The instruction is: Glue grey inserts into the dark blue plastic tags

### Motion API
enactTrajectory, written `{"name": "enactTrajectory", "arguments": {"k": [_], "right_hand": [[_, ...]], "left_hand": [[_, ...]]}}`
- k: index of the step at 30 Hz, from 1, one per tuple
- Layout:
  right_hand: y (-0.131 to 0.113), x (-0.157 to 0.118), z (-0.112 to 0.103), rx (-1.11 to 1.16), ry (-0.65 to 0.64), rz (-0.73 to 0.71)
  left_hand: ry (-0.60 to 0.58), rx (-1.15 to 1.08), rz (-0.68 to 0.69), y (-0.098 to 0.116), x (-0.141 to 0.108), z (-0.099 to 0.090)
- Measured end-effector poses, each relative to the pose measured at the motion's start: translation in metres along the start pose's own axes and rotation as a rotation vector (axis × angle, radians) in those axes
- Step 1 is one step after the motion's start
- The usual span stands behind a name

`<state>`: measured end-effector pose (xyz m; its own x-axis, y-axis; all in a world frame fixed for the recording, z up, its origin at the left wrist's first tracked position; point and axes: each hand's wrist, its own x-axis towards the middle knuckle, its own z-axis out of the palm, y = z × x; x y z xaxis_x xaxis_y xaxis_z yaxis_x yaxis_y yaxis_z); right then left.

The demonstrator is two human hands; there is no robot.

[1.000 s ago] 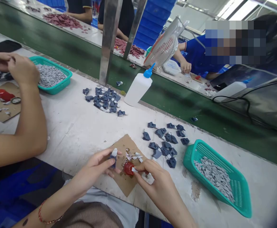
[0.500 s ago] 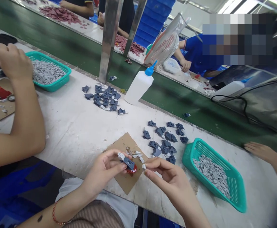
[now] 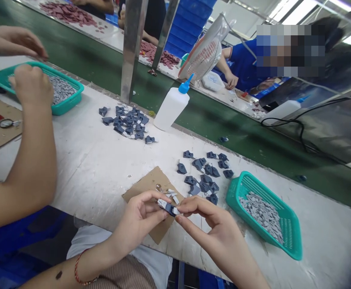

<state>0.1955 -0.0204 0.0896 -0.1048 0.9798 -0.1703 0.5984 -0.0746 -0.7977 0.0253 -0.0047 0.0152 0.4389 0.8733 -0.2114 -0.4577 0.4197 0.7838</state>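
Left hand: one dark blue part, pinched between thumb and fingers, a pale tip at its near-left end. Right hand: one small grey piece, pinched between thumb and forefinger, against the right end of the dark blue part. Both are held above a cardboard square, which carries several loose grey slivers. Right of the cardboard, on the white bench: a scatter of dark blue parts; beside it, a green basket of grey pieces. Farther off: a white bottle with blue nozzle, upright; left of it, a second cluster of dark blue parts. Far left: a co-worker's hand over another green basket. Beyond the bench: a green belt.
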Motion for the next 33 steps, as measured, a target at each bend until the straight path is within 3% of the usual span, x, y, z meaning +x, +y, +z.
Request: {"name": "enactTrajectory", "arguments": {"k": [9,20,23,27,30,33], "right_hand": [[0.002,0.001,0.002,-0.103,0.039,-0.060],[0.000,-0.001,0.001,-0.160,0.020,-0.049],[0.002,-0.005,0.001,-0.156,0.075,-0.043],[0.012,-0.015,0.002,-0.211,0.273,-0.215],[0.023,-0.024,0.012,-0.192,0.281,-0.389],[0.029,-0.030,0.030,-0.057,0.288,-0.416]], "left_hand": [[-0.006,0.007,0.014,-0.003,0.003,-0.001],[0.020,-0.101,-0.105,-0.002,0.006,0.002],[0.023,-0.127,-0.145,0.000,0.007,0.003],[0.015,-0.169,-0.171,0.004,0.007,0.005],[0.002,-0.197,-0.176,0.004,0.007,0.005],[-0.016,-0.201,-0.167,0.003,0.007,0.006]]}}
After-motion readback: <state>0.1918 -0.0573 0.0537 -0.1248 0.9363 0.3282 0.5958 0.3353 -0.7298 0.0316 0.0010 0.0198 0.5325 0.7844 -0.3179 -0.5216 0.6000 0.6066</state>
